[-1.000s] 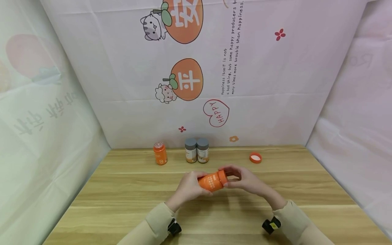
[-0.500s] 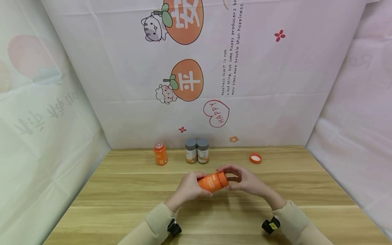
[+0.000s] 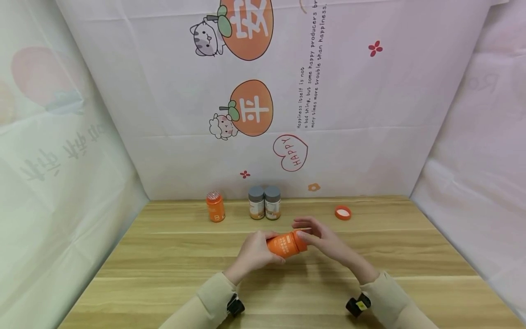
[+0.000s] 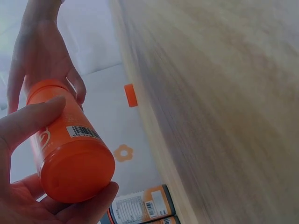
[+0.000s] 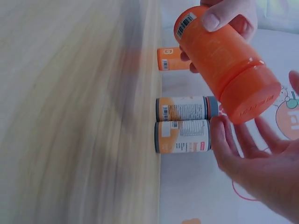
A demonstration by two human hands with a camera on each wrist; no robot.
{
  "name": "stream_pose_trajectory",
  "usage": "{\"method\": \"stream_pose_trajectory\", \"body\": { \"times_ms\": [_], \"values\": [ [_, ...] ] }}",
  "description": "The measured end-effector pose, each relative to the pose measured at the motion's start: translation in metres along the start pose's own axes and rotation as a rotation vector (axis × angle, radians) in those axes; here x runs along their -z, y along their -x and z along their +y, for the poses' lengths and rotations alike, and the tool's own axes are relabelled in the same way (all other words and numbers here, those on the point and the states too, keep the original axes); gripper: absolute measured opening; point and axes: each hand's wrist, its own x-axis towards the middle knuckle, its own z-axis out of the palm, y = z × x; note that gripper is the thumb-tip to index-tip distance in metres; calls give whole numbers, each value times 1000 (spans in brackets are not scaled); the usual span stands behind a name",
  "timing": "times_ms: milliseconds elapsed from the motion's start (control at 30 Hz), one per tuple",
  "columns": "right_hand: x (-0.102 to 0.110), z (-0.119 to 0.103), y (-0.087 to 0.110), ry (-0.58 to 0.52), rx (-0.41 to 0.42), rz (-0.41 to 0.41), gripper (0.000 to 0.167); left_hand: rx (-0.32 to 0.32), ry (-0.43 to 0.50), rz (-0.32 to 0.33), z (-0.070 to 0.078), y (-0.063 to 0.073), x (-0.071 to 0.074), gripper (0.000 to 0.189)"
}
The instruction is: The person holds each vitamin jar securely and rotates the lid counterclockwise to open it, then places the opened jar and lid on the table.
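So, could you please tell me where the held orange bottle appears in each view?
Head: held orange bottle slightly right of centre, lower half, in the left hand.
Left wrist: bottle at left, base foremost.
Right wrist: bottle at upper right, lid foremost.
Shared landmark: the two grey-lidded jars, cropped in the left wrist view.

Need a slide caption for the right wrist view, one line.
Left hand grips an orange bottle, right hand close by its cap, two grey-lidded bottles in the background.
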Motion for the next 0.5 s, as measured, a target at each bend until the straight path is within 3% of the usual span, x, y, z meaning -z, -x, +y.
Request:
{"method": "stream_pose_trajectory", "body": {
  "times_ms": [267,500],
  "values": [
    [-7,-3,-2,42,-179,42,55,-6,-83,33,1,0,-3,55],
    [-12,-5,-5,37,-259,62,57,-18,-142,67,3,-1,-5,54]
  ]
}}
